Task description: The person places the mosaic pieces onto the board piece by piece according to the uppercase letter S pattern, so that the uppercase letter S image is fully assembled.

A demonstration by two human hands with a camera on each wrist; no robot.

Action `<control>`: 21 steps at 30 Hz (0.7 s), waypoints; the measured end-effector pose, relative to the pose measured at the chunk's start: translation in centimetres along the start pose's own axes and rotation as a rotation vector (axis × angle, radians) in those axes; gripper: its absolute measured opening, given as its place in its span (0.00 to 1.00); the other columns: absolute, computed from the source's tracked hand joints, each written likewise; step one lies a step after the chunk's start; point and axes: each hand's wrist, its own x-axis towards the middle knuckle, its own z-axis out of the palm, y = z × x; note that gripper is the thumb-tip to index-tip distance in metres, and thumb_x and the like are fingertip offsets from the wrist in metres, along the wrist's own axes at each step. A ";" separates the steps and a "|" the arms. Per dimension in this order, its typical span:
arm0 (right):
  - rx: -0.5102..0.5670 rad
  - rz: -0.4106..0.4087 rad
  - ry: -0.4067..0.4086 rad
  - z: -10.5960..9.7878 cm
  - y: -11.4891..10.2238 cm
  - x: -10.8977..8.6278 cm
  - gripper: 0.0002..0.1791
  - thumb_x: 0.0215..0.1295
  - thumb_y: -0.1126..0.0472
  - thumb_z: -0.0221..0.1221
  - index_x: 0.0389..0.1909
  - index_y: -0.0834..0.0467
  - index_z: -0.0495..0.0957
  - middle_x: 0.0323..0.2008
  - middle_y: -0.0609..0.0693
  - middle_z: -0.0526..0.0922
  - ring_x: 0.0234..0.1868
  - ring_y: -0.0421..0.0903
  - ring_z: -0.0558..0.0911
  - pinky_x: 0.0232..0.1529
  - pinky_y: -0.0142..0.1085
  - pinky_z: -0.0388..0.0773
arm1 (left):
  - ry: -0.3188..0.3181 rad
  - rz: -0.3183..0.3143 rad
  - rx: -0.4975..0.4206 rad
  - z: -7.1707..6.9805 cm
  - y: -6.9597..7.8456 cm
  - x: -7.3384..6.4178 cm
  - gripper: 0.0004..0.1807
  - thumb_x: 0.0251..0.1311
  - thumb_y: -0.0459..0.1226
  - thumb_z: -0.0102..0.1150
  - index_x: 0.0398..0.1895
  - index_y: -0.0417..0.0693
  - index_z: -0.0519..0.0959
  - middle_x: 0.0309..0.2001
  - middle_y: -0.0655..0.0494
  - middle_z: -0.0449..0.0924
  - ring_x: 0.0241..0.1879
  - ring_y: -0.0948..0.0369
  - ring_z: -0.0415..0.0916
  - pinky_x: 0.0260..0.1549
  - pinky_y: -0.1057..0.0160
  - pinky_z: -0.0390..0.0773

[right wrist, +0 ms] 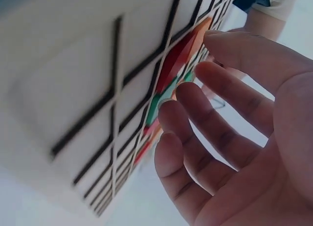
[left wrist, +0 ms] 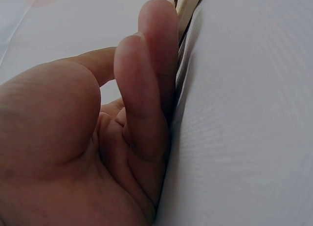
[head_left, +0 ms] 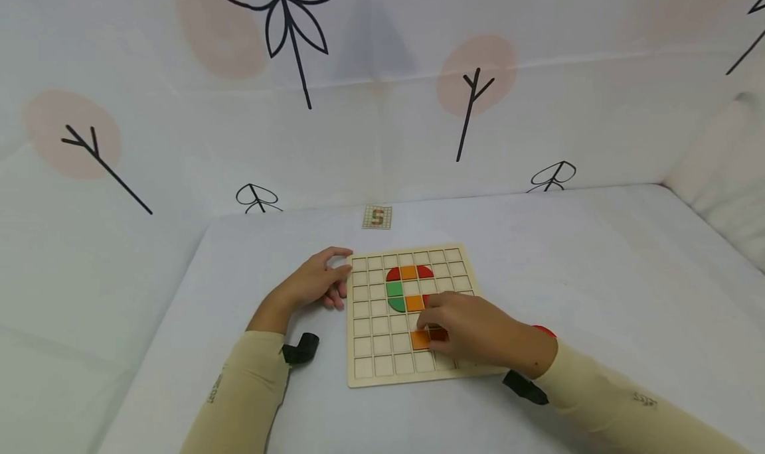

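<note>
A square wooden grid board lies on the white cloth. My left hand rests at its left edge, fingers loosely bent, fingertips against the rim. My right hand is over the board's lower right. Its thumb touches an orange square tile lying in a cell, and the other fingers curve loosely. Beside that tile a red tile is partly covered by the hand. Higher up lie red tiles, an orange square tile, a green square and a rounded green tile.
A small card printed with a tile pattern on a grid lies behind the board. Something red shows behind my right wrist, mostly hidden. A patterned white cloth backdrop rises at the back.
</note>
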 end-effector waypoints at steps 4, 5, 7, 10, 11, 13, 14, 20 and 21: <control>-0.027 0.045 -0.005 -0.7 0.9 -0.9 0.11 0.57 0.57 0.71 0.42 0.49 0.87 0.41 0.42 0.83 0.44 0.41 0.80 0.46 0.39 0.83 | 0.001 0.002 0.000 0.0 0.0 0.0 0.24 0.76 0.45 0.49 0.72 0.60 0.62 0.26 0.51 0.80 0.20 0.59 0.81 0.22 0.65 0.79; -0.023 0.070 -0.012 -0.8 1.1 -1.2 0.12 0.57 0.57 0.71 0.43 0.49 0.87 0.42 0.42 0.82 0.45 0.41 0.80 0.45 0.39 0.83 | 0.000 0.002 -0.001 0.0 0.0 0.0 0.24 0.76 0.45 0.49 0.72 0.60 0.61 0.27 0.51 0.80 0.20 0.59 0.81 0.23 0.64 0.79; -0.020 0.116 -0.025 -1.0 1.7 -1.8 0.12 0.58 0.56 0.71 0.44 0.49 0.86 0.42 0.41 0.82 0.44 0.40 0.79 0.45 0.38 0.83 | -0.001 0.000 -0.001 0.0 0.0 0.0 0.25 0.76 0.45 0.49 0.73 0.60 0.61 0.26 0.51 0.80 0.20 0.59 0.81 0.23 0.65 0.79; -0.029 0.180 -0.038 -1.2 2.6 -2.7 0.13 0.57 0.54 0.72 0.44 0.48 0.86 0.43 0.42 0.82 0.45 0.41 0.80 0.46 0.40 0.83 | -0.001 -0.006 -0.002 0.0 0.1 -0.1 0.25 0.76 0.45 0.49 0.73 0.60 0.61 0.26 0.51 0.80 0.20 0.59 0.81 0.22 0.65 0.79; -0.034 0.192 -0.038 -1.3 2.9 -3.0 0.14 0.56 0.54 0.72 0.44 0.48 0.86 0.43 0.42 0.82 0.45 0.42 0.80 0.46 0.40 0.84 | -0.001 -0.007 -0.003 0.0 0.1 -0.1 0.25 0.76 0.45 0.49 0.73 0.60 0.61 0.26 0.51 0.80 0.20 0.59 0.81 0.22 0.64 0.79; -0.045 0.207 -0.032 -1.5 3.6 -3.7 0.15 0.55 0.54 0.73 0.44 0.48 0.86 0.43 0.43 0.82 0.45 0.43 0.81 0.46 0.41 0.84 | -0.002 -0.010 -0.002 0.0 0.2 -0.1 0.25 0.76 0.45 0.49 0.73 0.60 0.61 0.26 0.51 0.80 0.20 0.59 0.80 0.22 0.64 0.79; -0.048 0.212 -0.029 -1.6 3.9 -4.0 0.15 0.54 0.55 0.73 0.44 0.48 0.86 0.43 0.43 0.83 0.45 0.43 0.82 0.46 0.41 0.84 | -0.001 -0.008 -0.001 0.0 0.2 -0.2 0.25 0.76 0.44 0.48 0.73 0.60 0.61 0.26 0.51 0.80 0.20 0.59 0.80 0.22 0.64 0.78; -0.055 0.222 -0.008 -2.1 5.7 -6.2 0.15 0.55 0.59 0.73 0.44 0.48 0.85 0.41 0.42 0.81 0.39 0.39 0.79 0.39 0.36 0.82 | 0.005 -0.023 0.000 0.0 0.3 -0.2 0.24 0.76 0.45 0.49 0.72 0.61 0.61 0.26 0.50 0.80 0.19 0.59 0.80 0.22 0.64 0.78; -0.054 0.227 -0.007 -2.2 6.1 -6.6 0.15 0.55 0.59 0.72 0.44 0.48 0.85 0.41 0.41 0.81 0.39 0.38 0.78 0.38 0.35 0.82 | 0.007 -0.026 0.000 0.0 0.3 -0.2 0.24 0.76 0.45 0.49 0.72 0.62 0.62 0.26 0.50 0.80 0.19 0.59 0.80 0.22 0.64 0.78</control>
